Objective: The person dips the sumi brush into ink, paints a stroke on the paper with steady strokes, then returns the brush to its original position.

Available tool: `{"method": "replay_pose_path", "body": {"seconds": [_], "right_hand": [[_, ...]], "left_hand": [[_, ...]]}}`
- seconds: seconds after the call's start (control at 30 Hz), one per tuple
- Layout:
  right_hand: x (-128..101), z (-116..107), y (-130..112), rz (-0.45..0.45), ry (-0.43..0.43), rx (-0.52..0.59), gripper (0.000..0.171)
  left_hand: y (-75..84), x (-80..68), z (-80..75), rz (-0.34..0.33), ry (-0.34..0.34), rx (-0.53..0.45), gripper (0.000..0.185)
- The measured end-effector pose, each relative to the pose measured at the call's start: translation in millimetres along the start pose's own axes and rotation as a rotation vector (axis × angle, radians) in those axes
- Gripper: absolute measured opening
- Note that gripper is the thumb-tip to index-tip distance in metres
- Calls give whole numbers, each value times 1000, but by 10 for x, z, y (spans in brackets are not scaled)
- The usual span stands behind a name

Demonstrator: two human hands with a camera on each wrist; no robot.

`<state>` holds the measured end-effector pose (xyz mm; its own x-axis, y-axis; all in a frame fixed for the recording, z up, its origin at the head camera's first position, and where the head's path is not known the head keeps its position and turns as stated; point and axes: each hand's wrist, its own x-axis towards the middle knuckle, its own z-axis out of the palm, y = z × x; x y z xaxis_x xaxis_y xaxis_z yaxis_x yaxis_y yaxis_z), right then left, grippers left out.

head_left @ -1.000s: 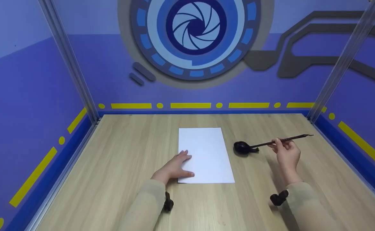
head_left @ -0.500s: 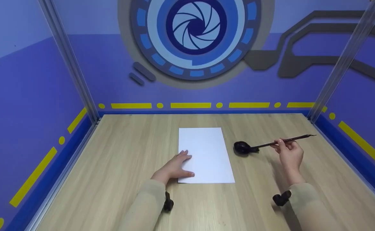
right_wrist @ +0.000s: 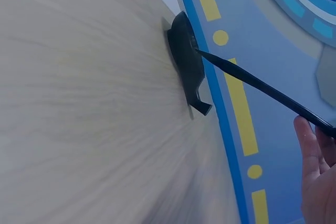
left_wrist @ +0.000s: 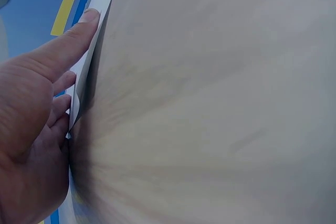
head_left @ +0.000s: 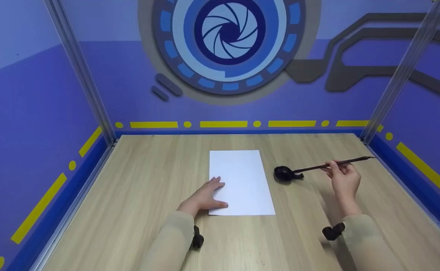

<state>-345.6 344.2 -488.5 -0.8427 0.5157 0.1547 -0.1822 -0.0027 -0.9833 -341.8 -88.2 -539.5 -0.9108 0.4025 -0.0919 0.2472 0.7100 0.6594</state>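
Hands (head_left: 205, 195) (head_left: 344, 184): splayed on paper (head_left: 244, 182), round brush (right_wrist: 262, 87)

Table (head_left: 144, 180): pale wood grain. Back wall (head_left: 114, 75) behind table, blue-purple, big round aperture emblem (head_left: 230, 34) above table's middle. Grey-brown angular band (head_left: 306, 70) above table's right part. Yellow dashes (head_left: 223, 124) and yellow dots (head_left: 257, 123) just above table's back edge, blue stripe (head_left: 235, 131) under them. Left wall (head_left: 24, 131) and right wall (head_left: 423, 109) flank table, similar colours. Metal posts (head_left: 81, 71) at table's back corners.
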Motion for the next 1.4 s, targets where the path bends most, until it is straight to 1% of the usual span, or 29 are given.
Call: {"method": "replay_pose_path", "body": {"seconds": [0.1, 0.3, 0.47, 0.53, 0.7, 0.8, 0.97, 1.1, 1.17, 1.4], "right_hand": [[-13, 4, -17, -3, 3, -2, 25], [-12, 21, -2, -5, 2, 24, 18], [-39, 22, 11, -11, -1, 12, 21], [-68, 25, -10, -14, 0, 10, 23], [-110, 40, -71, -29, -4, 22, 21], [-118, 46, -113, -36, -11, 33, 17], [-121, 70, -179, -25, -4, 72, 14], [-101, 106, -210, -21, 4, 131, 11], [-88, 128, -214, -17, 8, 141, 11], [-82, 260, -241, 30, 9, 154, 16]], "left_hand": [[-11, 1, 10, 2, 3, 4, 82], [-14, 6, 12, -6, 5, 3, 82], [-12, 9, 19, -15, 5, 1, 82], [-12, 9, 22, -18, 3, 4, 82], [-12, 13, 13, -14, 4, 0, 82], [-13, 15, 8, -12, 4, -8, 82], [-16, 16, 8, -14, 4, -8, 81], [-14, 15, 8, -18, 2, -4, 82], [-10, 15, 7, -19, 2, -3, 82], [-6, 11, 7, -6, 1, 5, 82]]}}
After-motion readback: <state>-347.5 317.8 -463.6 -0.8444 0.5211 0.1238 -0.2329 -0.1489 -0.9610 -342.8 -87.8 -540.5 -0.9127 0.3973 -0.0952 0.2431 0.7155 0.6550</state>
